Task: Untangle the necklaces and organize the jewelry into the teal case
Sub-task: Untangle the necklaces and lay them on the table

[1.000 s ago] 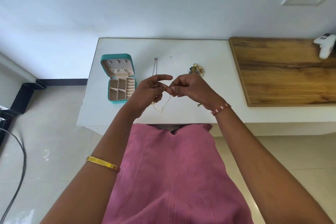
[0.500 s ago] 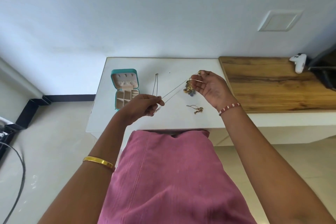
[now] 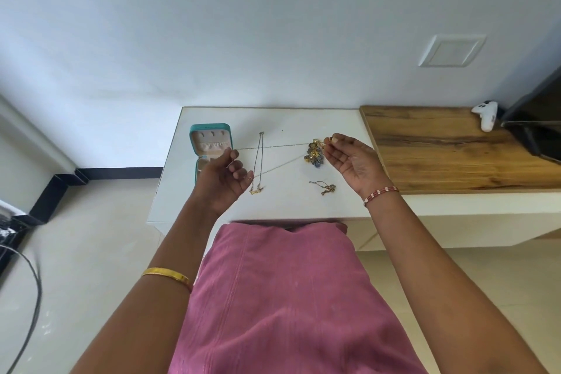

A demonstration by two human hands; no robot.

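Chain (image 3: 273, 146) stretches taut between left hand (image 3: 226, 179) and right hand (image 3: 352, 161).

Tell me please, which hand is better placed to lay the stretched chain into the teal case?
Probably the left hand: it pinches one end of the thin chain right beside the open teal case. The right hand holds the other end, across the white table.

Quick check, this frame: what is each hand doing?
Left hand: pinches one end of the thin chain.
Right hand: pinches the chain's other end, beside the jewelry cluster.
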